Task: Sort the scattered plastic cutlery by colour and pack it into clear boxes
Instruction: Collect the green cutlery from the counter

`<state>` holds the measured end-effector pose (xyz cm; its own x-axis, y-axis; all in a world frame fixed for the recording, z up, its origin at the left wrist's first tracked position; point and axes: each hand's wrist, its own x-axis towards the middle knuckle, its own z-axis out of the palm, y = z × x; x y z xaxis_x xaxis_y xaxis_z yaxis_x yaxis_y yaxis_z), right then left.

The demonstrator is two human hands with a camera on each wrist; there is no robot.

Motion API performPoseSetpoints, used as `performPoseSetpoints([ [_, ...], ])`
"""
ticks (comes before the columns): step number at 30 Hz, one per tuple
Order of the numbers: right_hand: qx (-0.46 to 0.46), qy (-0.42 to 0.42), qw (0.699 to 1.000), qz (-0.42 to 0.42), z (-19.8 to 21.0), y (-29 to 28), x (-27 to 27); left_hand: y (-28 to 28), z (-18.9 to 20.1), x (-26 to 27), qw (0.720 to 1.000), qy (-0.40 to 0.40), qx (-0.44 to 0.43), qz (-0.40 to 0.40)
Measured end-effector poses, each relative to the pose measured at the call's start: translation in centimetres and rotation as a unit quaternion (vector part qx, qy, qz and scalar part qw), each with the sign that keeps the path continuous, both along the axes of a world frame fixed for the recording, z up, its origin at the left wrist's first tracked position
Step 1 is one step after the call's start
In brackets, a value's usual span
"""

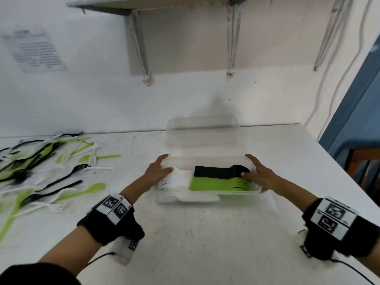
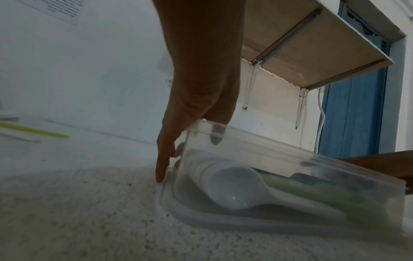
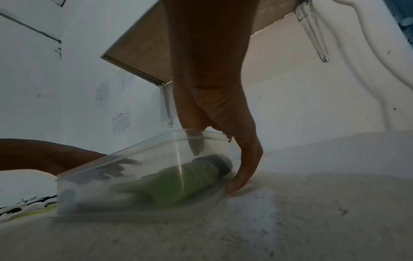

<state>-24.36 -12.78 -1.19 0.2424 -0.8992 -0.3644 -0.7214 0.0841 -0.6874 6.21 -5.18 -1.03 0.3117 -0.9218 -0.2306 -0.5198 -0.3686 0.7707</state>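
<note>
Hands gripped the clear box point(image 1: 207, 199) by its short ends near the tabletop's far edge, left hand point(image 1: 158, 170) and right hand point(image 1: 259, 175) curled over the rim, a light, thin-walled, probably slippery container best squeezed gently there.

Black fuzzy wristbands point(image 1: 111, 225) carry white blocks printed with square black markers point(image 1: 334, 216), trailing thin black cables point(image 1: 98, 258).

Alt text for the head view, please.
Both hands, left hand and right hand, grip the ends of a clear box holding stacked white, green and black cutlery; loose cutlery lies scattered at left on the white table.
</note>
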Motion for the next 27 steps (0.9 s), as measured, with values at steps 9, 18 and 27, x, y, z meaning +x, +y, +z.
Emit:
performPoseSetpoints([
  [9,-0.005,-0.041,0.998,-0.042,-0.3,0.5,0.1,0.3,-0.8,0.4,0.992,0.111,-0.022,0.06],
  [18,-0.045,-0.077,0.992,-0.086,-0.1,0.9,1.9,-0.8,-1.9,0.6,0.958,0.218,-0.088,0.163],
  [27,-0.054,-0.083,0.991,-0.095,0.4,-4.3,3.5,-5.9,-0.5,1.7,0.957,0.22,-0.099,0.16],
])
